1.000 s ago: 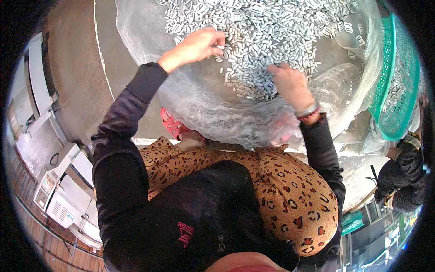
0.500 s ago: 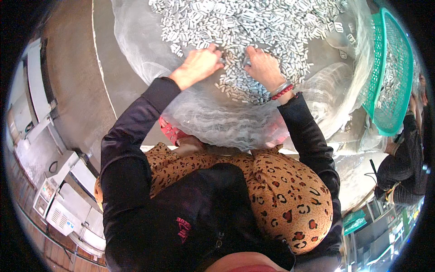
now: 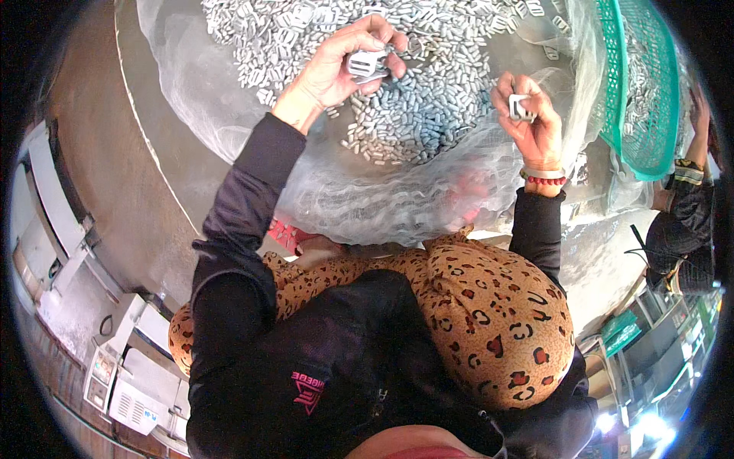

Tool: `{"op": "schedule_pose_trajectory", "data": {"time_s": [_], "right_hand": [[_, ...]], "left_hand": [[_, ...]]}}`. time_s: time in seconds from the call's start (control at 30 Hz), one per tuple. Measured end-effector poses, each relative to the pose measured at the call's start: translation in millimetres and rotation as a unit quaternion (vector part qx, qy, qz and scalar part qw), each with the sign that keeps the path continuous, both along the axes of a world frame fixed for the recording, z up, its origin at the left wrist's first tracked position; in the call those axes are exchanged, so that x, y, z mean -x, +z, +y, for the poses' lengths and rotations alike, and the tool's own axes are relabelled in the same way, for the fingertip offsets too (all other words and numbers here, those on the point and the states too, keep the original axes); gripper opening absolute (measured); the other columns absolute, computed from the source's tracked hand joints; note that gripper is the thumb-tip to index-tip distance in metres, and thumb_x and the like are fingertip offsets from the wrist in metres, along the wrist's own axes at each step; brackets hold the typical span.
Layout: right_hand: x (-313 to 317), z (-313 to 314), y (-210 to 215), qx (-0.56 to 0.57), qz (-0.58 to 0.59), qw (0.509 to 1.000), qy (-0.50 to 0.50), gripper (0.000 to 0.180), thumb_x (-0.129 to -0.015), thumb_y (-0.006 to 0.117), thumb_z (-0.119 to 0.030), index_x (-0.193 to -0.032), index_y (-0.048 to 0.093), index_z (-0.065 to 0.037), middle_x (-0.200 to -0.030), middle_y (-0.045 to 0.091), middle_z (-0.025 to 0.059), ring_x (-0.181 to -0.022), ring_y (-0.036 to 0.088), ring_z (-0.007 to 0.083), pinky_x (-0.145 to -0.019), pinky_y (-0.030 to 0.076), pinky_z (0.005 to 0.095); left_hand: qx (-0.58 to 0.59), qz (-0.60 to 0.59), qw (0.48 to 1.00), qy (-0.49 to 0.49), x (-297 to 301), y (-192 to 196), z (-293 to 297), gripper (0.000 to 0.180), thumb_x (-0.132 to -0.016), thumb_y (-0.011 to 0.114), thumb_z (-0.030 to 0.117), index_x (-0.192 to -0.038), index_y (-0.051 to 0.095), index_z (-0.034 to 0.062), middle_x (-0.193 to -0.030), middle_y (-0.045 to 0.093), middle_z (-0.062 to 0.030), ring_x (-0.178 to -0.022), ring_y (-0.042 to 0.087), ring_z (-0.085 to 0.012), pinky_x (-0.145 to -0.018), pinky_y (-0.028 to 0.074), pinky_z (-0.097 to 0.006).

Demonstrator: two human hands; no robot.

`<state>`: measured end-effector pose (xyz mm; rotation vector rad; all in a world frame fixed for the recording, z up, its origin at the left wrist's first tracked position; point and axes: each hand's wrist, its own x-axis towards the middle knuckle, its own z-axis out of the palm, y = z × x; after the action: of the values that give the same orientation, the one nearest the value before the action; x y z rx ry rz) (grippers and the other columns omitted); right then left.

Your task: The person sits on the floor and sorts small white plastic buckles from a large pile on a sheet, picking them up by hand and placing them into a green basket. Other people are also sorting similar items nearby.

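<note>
My left hand (image 3: 336,65) is closed on a few flat, silver-grey slotted buckles (image 3: 365,66), raised over the pile. Off to the right, my right hand (image 3: 533,126) grips another slotted buckle (image 3: 520,108) between thumb and fingers. Beneath and between the hands spreads a heap of small silver pellet-like pieces (image 3: 413,107), with more slotted buckles mixed in toward its far side. The heap lies on a sheer white mesh cloth (image 3: 367,210) gathered in folds near my knees.
A green perforated basket (image 3: 612,84) holding similar small pieces stands at the far right. Beyond it another person's arm and dark clothing (image 3: 680,237) show. Pale machine housings (image 3: 126,367) line the left side. A few loose buckles (image 3: 550,52) lie on the cloth near the basket.
Both hands have lifted from the heap, buckles now showing in them. The right hand has moved right toward the basket; the left has come up and slightly right. The whole view has shifted a little.
</note>
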<state>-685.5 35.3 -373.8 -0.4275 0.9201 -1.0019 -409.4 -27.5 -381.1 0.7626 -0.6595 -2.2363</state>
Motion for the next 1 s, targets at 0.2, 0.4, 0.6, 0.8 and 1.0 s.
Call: {"op": "schedule_pose_trajectory", "data": {"time_s": [0.2, 0.4, 0.6, 0.8, 1.0], "right_hand": [[1.3, 25.7, -19.3, -0.012, 0.321, 0.923, 0.21, 0.012, -0.079, 0.058, -0.009, -0.091, 0.055, -0.008, -0.096, 0.055, 0.006, -0.062, 0.057, 0.0208, -0.045, 0.044, 0.0257], [-19.9, 73.3, -68.0, 0.175, 0.716, 0.619, 0.27, 0.029, -0.073, 0.071, -0.026, -0.09, 0.057, -0.007, -0.094, 0.055, 0.0128, -0.078, 0.06, 0.0359, -0.064, 0.05, 0.0456], [-10.3, 39.1, -35.5, 0.108, 0.506, 0.843, 0.144, 0.025, -0.076, 0.071, -0.021, -0.069, 0.056, -0.003, -0.067, 0.049, 0.0101, -0.061, 0.05, 0.0252, -0.058, 0.041, 0.0331], [-24.5, -12.7, -18.2, 0.263, 0.564, 0.766, 0.162, 0.023, -0.078, 0.066, -0.01, -0.065, 0.05, 0.0, -0.074, 0.057, 0.008, -0.062, 0.052, 0.0169, -0.057, 0.041, 0.0281], [-48.2, -14.5, -7.6, -0.045, -0.016, 0.998, 0.051, 0.034, -0.078, 0.053, 0.0, -0.112, 0.05, -0.004, -0.108, 0.056, 0.0174, -0.092, 0.06, 0.0329, -0.076, 0.052, 0.0384]], "left_hand": [[0.155, -0.231, 0.959, -0.058, 35.0, -11.8, -31.8, 0.017, -0.083, 0.063, 0.012, -0.097, 0.056, 0.0042, -0.072, 0.056, -0.0021, -0.058, 0.055, -0.0091, -0.045, 0.041, -0.023], [0.695, -0.597, 0.393, -0.079, 39.9, -71.6, -27.8, 0.014, -0.078, 0.062, 0.015, -0.086, 0.057, 0.0048, -0.101, 0.056, -0.0167, -0.078, 0.059, -0.0314, -0.067, 0.047, -0.043], [0.265, -0.434, 0.849, -0.141, 4.8, -12.2, -39.7, 0.019, -0.074, 0.069, 0.019, -0.081, 0.059, 0.0043, -0.07, 0.058, -0.0117, -0.075, 0.058, -0.0305, -0.066, 0.047, -0.038], [0.43, -0.565, 0.676, -0.199, -23.1, -9.0, -37.3, 0.021, -0.071, 0.068, 0.02, -0.079, 0.058, 0.0023, -0.067, 0.06, -0.0141, -0.067, 0.06, -0.031, -0.061, 0.046, -0.04], [0.281, -0.443, 0.838, -0.15, -15.0, 20.7, -22.8, 0.017, -0.078, 0.061, 0.018, -0.082, 0.056, 0.0022, -0.077, 0.058, -0.0096, -0.068, 0.059, -0.0205, -0.051, 0.045, -0.031]]}}
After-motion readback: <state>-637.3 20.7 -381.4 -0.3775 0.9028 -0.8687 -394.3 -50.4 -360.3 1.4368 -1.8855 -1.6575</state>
